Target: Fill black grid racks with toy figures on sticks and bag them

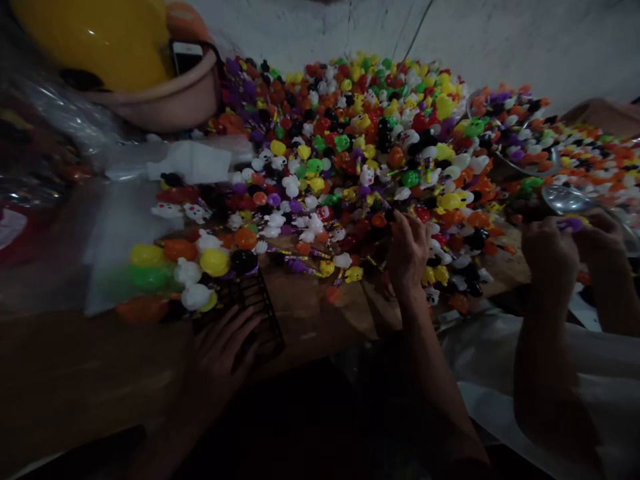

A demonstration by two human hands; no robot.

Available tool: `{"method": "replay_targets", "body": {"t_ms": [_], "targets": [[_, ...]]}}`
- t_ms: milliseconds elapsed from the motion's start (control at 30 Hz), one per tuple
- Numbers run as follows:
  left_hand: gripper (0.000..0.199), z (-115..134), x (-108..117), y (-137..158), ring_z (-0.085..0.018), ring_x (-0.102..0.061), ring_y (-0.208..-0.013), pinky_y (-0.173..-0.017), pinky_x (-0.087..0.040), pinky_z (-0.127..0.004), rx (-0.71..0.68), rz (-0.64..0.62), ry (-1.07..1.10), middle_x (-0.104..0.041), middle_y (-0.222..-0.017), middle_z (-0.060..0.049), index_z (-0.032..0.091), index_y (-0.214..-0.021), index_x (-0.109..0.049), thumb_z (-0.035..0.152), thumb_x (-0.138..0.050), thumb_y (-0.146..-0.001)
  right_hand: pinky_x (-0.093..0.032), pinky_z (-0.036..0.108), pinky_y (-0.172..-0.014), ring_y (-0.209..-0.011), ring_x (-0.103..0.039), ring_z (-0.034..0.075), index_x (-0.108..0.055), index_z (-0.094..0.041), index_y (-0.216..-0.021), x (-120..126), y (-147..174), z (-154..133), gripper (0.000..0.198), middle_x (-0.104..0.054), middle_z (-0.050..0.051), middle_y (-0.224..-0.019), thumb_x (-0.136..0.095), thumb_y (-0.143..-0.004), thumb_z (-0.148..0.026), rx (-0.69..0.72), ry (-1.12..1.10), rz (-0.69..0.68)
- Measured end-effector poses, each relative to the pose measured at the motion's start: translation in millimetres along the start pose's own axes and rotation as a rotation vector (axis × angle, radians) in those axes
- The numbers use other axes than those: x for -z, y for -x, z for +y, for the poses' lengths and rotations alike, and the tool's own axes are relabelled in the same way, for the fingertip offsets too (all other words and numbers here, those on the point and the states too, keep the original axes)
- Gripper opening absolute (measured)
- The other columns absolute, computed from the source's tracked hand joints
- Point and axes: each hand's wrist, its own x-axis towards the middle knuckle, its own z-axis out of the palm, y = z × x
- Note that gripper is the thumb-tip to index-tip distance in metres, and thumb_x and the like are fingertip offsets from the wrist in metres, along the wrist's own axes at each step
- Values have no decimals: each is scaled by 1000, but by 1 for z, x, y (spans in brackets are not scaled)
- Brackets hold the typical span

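Note:
My left hand (225, 350) lies with its fingers stretched out over a black grid rack (270, 310). Small plastic toys stand in a cluster at the far side of that rack, among them a yellow one (215, 262), an orange one (180, 250) and a black one (244, 261). My right hand (410, 253) reaches into the near edge of a big heap of small plastic figures (345, 143). Its fingers are bent together at the heap; whatever they pinch is dark and too small to make out. Sticks with patterned wrappers (300, 257) lie left of it.
At the right, another person's hands (575, 247) hold a purple and yellow piece. A metal bowl (567, 200) stands beyond them, near more small parts. At the back left are a pink basin (170, 103), a phone (187, 57) and a yellow rounded object (100, 40). Clear plastic bags (115, 233) lie left.

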Motion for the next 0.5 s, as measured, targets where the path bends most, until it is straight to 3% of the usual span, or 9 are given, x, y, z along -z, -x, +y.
{"method": "replay_targets", "body": {"t_ms": [100, 167, 233, 333, 433, 500], "targets": [[40, 10, 9, -6, -30, -59, -132, -107, -47, -50, -5, 49, -55, -67, -135, -9, 27, -138, -54, 23, -54, -98, -47, 45, -103, -114, -60, 25, -65, -21, -132, 4, -7, -11, 44, -66, 14, -123, -37, -98, -18, 34, -95, 0], [43, 25, 22, -14, -30, -57, -134, -105, -50, -48, -29, 108, -90, -67, -135, -11, 26, -139, -53, 19, -55, -97, -49, 47, -102, -113, -61, 27, -61, -20, -137, 12, -6, -33, 45, -67, 15, -122, -45, -96, -21, 57, -172, -56], [49, 42, 35, -26, -30, -50, -141, -108, -49, -46, -62, 188, -78, -63, -139, -13, 23, -142, -51, 15, -59, -94, -52, 47, -98, -111, -63, 28, -57, -20, -142, 27, 2, -66, 50, -68, 14, -121, -53, -92, -24, 120, -295, -181], [60, 61, 46, -48, -35, -39, -149, -115, -42, -52, -87, 258, -135, -57, -147, -16, 21, -150, -43, 18, -62, -93, -57, 40, -93, -107, -68, 24, -57, -23, -141, 59, 20, -118, 52, -71, 10, -120, -56, -89, -23, 251, -617, -478], [58, 65, 45, -64, -32, -58, -133, -113, -42, -50, -112, 231, -93, -65, -136, -17, 16, -154, -37, 18, -53, -98, -59, 34, -89, -102, -71, 21, -57, -21, -140, 80, 31, -143, 48, -72, 9, -120, -59, -92, -30, 232, -881, -761], [53, 61, 40, -68, -28, -66, -120, -107, -48, -42, -104, 242, -13, -69, -129, -17, 14, -152, -39, 17, -47, -99, -60, 32, -85, -96, -72, 19, -55, -19, -141, 83, 31, -132, 51, -73, 9, -114, -62, -93, -34, 121, -902, -785]]}}
